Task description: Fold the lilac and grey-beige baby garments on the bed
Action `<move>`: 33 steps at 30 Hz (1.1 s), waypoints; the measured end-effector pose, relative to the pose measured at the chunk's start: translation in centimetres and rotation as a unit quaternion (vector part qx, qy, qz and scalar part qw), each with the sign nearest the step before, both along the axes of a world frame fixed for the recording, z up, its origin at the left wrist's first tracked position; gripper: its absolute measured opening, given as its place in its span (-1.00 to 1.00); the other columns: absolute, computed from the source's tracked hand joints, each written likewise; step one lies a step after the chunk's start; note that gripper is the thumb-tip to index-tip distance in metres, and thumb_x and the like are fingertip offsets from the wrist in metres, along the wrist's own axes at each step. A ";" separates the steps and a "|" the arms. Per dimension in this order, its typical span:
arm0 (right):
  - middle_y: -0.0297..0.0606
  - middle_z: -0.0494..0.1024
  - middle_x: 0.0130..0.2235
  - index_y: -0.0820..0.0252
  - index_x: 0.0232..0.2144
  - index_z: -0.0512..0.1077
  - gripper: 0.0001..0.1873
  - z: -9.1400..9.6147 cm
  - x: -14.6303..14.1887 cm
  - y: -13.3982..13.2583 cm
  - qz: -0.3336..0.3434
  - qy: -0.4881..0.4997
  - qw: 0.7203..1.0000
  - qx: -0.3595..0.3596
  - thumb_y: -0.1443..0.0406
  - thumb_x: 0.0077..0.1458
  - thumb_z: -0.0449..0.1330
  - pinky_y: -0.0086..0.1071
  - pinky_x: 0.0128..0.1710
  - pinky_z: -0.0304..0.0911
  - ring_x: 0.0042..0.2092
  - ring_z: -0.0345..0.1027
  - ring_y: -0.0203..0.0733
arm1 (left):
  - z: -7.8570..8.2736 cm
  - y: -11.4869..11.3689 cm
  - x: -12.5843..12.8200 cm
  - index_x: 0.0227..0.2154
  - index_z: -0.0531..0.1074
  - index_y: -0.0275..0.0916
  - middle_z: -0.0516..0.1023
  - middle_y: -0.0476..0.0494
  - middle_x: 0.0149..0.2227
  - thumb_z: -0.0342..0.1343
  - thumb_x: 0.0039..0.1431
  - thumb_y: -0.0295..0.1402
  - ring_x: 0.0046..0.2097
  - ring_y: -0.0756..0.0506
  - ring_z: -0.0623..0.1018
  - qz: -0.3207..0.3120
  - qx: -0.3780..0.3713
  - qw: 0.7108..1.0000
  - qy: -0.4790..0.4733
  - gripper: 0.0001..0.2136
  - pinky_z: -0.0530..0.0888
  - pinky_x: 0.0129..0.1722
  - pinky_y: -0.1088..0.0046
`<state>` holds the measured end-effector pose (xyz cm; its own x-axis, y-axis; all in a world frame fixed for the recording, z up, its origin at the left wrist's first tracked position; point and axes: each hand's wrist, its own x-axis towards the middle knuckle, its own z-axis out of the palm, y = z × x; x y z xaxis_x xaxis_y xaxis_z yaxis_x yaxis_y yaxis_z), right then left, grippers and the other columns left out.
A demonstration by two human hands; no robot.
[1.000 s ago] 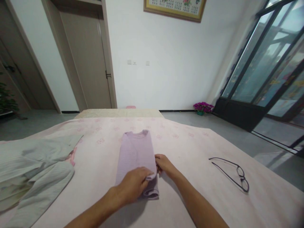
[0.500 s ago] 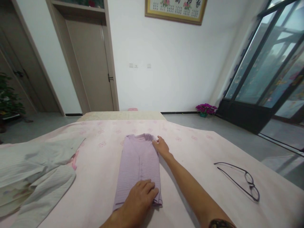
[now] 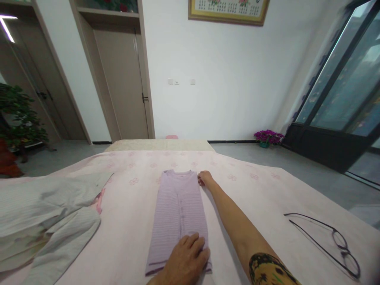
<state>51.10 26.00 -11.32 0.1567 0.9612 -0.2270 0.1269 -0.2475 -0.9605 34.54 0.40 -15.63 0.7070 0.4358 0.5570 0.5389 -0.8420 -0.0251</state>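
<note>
Pink flowered cloth [image 3: 127,225] everywhere, grey clothes [image 3: 56,209] heaped on its left, folded purple shirt [image 3: 172,209] lying flat mid-cloth. Left hand [image 3: 188,257] sits palm-down on the shirt's near end, fingers loosely spread; right hand [image 3: 205,179] is curled at the far right corner, can't tell if it's pinching.

Yellowish right sleeve [image 3: 268,270], black patterning, bare forearm [image 3: 234,217]

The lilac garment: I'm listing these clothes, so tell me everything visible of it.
The lilac garment looks like striped knit, with a rounded neckline and front placket. It lies flat, folded long and narrow, neckline farthest away, on a pink floral sheet. The left hand rests on its near end; the right hand is at its far right corner, contact unclear.
</note>
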 end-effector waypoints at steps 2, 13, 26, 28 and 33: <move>-0.12 0.43 0.05 0.23 0.07 0.35 -0.60 -0.3 0.6 -0.7 0.003 -0.042 0.999 -0.011 0.16 0.26 0.18 -0.11 -0.06 0.39 -0.03 0.40 -0.09 | -0.4 0.1 -0.1 -0.09 0.40 -0.18 0.55 -0.16 -0.12 0.12 0.27 -0.32 -0.10 -0.13 0.50 0.005 -0.030 0.999 -0.017 -0.82 0.42 -0.16 0.37; -0.21 0.58 -0.20 0.23 0.15 0.32 -0.40 0.3 0.5 -2.2 0.045 -0.276 0.958 0.059 0.33 0.02 0.25 -0.38 -0.16 0.28 -0.17 0.45 -0.15 | 0.1 -0.1 -0.1 -0.34 0.41 -0.18 0.44 -0.05 -0.45 0.03 0.30 -0.41 -0.40 -0.04 0.38 -0.043 -0.025 0.998 -0.044 -0.90 0.26 -0.42 0.44; -0.12 0.28 0.27 0.16 0.28 0.19 -0.45 0.6 -2.1 -9.6 0.179 -0.448 0.840 0.248 0.24 0.26 0.06 -0.20 0.27 -0.03 0.27 0.11 -0.07 | 4.8 -0.1 -7.1 -0.13 0.52 -0.17 0.61 -0.20 -0.26 -0.04 0.35 -0.34 -0.19 -0.10 0.57 0.037 -0.230 0.951 -0.205 -0.77 0.49 -0.15 0.37; -0.09 0.21 0.32 0.20 0.30 0.15 -0.42 -0.6 -2.5 -12.2 0.233 -0.465 0.804 0.290 0.20 0.28 0.03 -0.16 0.31 -0.10 0.33 0.00 -0.06 | 4.3 0.6 -8.3 -0.14 0.54 -0.13 0.62 -0.20 -0.20 0.01 0.32 -0.31 -0.13 -0.14 0.57 0.091 -0.246 0.941 -0.215 -0.78 0.48 -0.06 0.30; -0.05 0.13 0.35 0.23 0.30 0.17 -0.41 -3.6 -2.6 -16.4 0.297 -0.486 0.775 0.274 0.12 0.31 0.02 -0.04 0.35 -0.29 0.39 -0.15 0.03 | 2.9 0.8 -9.9 -0.14 0.59 -0.03 0.62 -0.16 -0.09 0.10 0.26 -0.29 0.02 -0.21 0.52 0.134 -0.275 0.920 -0.246 -0.80 0.37 0.14 0.14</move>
